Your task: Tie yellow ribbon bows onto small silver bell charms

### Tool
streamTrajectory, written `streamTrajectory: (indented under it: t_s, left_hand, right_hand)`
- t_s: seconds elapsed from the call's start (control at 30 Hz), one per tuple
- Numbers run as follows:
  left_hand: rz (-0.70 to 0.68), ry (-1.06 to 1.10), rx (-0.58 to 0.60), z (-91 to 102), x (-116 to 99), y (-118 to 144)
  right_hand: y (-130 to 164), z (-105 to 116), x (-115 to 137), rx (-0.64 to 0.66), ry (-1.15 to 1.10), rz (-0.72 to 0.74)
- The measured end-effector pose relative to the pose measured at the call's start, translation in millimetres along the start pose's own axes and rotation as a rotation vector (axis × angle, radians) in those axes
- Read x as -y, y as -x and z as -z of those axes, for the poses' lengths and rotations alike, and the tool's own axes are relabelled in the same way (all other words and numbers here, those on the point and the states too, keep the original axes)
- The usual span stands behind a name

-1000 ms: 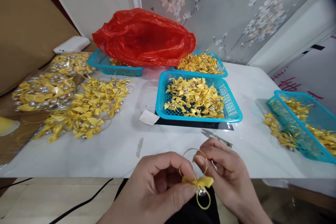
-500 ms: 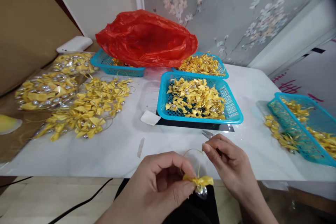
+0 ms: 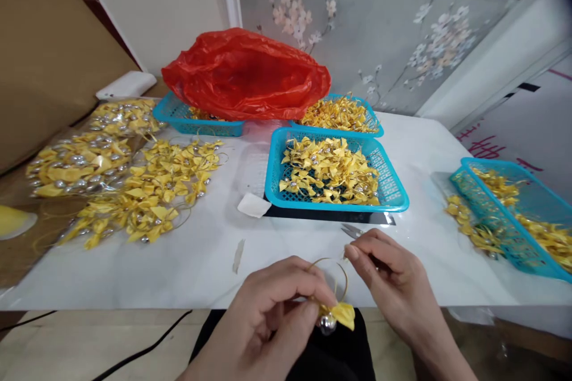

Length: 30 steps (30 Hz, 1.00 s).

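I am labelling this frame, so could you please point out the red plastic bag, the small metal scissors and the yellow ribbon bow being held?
red plastic bag (image 3: 245,74), head view, crumpled middle.
small metal scissors (image 3: 351,230), head view, blades.
yellow ribbon bow (image 3: 344,314), head view, right wing.

There is bare white table (image 3: 201,262) at 10 o'clock from the hands, open all the way to the edge. At 12 o'clock the blue basket of yellow bows (image 3: 334,169) blocks the way, with small scissors (image 3: 353,230) just in front. At 9 o'clock lies a pile of loose bows (image 3: 152,187). At 3 o'clock another blue basket (image 3: 513,214) stands. A red plastic bag (image 3: 245,74) fills the back.
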State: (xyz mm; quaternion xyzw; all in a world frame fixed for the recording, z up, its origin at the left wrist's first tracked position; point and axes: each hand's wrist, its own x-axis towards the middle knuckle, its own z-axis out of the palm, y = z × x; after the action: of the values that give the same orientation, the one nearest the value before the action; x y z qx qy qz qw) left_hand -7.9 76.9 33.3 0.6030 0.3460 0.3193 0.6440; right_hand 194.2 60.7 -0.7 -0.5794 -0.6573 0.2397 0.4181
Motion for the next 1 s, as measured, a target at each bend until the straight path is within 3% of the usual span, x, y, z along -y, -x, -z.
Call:
streamTrajectory:
  t_s: [0.2,0.43,0.67,0.87,1.0]
  left_hand:
    - [0.123,0.239,0.001,-2.2,5.1,-2.0]
    - [0.149,0.289,0.054,1.3,9.1,-6.8]
    - [0.123,0.356,-0.010,-6.4,9.0,-7.0]
    - [0.078,0.292,-0.115,-13.4,7.8,-8.4]
    - [0.103,0.198,-0.174,-12.8,9.1,-6.3]
  right_hand:
    - [-8.2,-9.3,-5.7,-0.024,0.022,0.041]
    - [-10.2,-20.5,-14.8,-0.032,0.034,0.070]
    - [0.3,-40.3,-11.7,0.097,-0.009,0.042]
    - [10.4,-61.5,-3.2,0.215,-0.047,0.003]
    - [11.9,-52.4,-6.1,0.224,-0.090,-0.016]
